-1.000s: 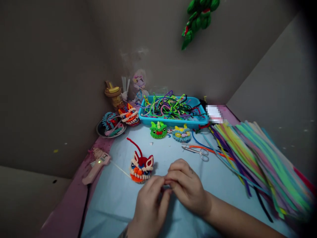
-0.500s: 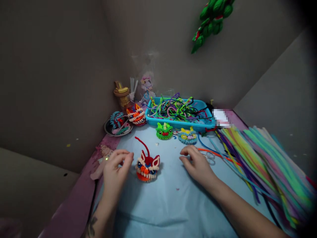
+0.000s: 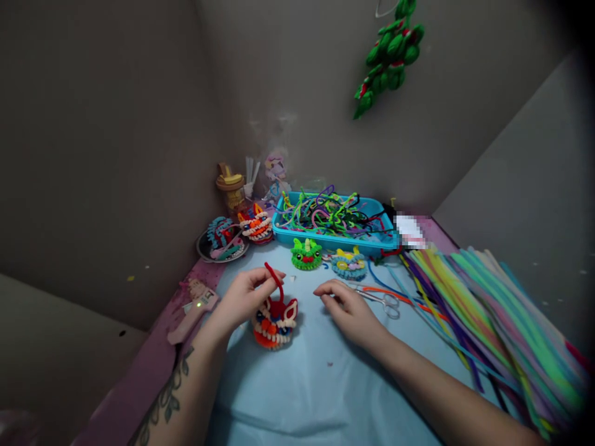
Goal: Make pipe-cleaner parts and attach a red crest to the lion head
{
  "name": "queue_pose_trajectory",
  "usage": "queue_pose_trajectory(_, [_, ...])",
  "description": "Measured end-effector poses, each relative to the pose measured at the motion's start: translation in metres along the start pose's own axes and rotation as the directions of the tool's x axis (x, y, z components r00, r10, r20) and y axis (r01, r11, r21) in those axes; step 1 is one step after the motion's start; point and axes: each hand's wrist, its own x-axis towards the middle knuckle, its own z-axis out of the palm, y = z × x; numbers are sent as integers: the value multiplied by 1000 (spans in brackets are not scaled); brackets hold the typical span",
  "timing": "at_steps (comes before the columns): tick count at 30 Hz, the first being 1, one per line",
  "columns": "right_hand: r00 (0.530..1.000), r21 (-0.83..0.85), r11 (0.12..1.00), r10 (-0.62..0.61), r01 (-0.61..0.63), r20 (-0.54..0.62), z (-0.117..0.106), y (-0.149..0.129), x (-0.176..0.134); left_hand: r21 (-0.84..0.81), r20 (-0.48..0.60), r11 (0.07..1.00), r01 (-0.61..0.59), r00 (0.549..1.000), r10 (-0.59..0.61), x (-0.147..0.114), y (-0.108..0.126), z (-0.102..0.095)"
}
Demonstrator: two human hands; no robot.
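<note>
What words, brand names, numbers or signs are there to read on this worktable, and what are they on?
None can be read for certain.
Pink device with a green light: dark markings near its end, too small to read.
Brown-lidded cup: markings on its side, too small and dim.
White patch right of the blue tray: pixelated, unreadable.

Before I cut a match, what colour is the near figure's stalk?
The stalk is red; see the head view.
</note>
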Motion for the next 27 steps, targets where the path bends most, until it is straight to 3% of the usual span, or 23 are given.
queue_pose_trajectory(7, [997,65,997,-44,39,71,9,2,4,109,196,990,-84,979,61,-9,-1,-8])
queue_pose_trajectory(10, [996,72,997,-29,22,90,15,6,2,117,224,981,-152,967,123,-16,-5,-10])
queue_pose_trajectory(21, [990,134,987,71,-87,120,33,5,4,92,200,996,11,979,-29,-14,-6,2])
queue_pose_trajectory(27, [995,115,991,61,-69,73,39,8,4,139,196,987,-83,979,55,-14,-11,2])
